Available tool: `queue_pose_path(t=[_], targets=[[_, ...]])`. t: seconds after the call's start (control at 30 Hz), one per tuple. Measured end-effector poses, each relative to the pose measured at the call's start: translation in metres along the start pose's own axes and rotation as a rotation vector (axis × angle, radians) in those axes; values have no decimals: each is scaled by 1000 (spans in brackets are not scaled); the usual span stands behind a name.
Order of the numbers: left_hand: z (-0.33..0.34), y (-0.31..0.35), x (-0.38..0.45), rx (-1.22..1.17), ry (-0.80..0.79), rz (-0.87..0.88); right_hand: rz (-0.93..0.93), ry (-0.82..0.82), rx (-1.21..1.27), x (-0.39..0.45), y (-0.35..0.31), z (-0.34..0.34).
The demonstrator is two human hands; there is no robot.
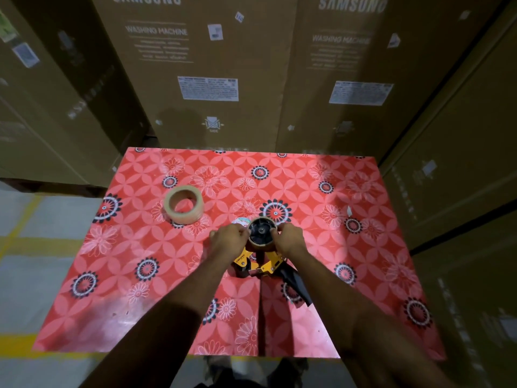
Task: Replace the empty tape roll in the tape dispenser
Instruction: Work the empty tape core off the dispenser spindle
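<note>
Full tape roll lies flat on red flowered surface, up and left of left grip, well apart. Left grip pinches left rim of empty tape roll. Empty roll sits on black hub of yellow tape dispenser, between both grips. Right grip pinches right rim. Black handle juts below right grip.

Counted 2 tape rolls: 1 full roll lying flat on the table, 1 empty core on the dispenser. 1 dispenser, 1 table. My 2 hands: left, right. 2 big Samsung cartons facing me (more at the sides, blurry).
</note>
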State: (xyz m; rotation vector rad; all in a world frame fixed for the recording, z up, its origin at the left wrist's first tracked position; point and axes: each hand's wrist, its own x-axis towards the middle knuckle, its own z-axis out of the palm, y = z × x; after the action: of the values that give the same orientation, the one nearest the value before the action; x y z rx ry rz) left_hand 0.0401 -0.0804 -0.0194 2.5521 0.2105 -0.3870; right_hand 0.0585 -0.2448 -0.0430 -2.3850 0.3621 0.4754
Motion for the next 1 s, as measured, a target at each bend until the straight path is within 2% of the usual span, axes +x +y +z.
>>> queue_pose_path(t=[0.07,0.17,0.5,0.7,0.77,0.83,0.93,1.0], targets=[[4,1,11,-88,-11,-82,41,7,-12,7,-2,1],[5,11,16,-75,-5,-166,96,13,-13,11,-6,0],[9,32,21,140,105,-223,170,94,-79,5,-28,-10],[17,24,23,76,167,-214,188,171,-84,-5,-30,-7],[19,13,23,-87,136,-183,143,197,-40,-10,-21,-3],[20,-1,24,-347,13,-208,72,203,137,-16,-9,2],[22,-16,23,-813,-73,-327,-40,149,400,-25,7,15],[19,-12,21,-951,-97,-329,-134,130,387,-29,15,26]])
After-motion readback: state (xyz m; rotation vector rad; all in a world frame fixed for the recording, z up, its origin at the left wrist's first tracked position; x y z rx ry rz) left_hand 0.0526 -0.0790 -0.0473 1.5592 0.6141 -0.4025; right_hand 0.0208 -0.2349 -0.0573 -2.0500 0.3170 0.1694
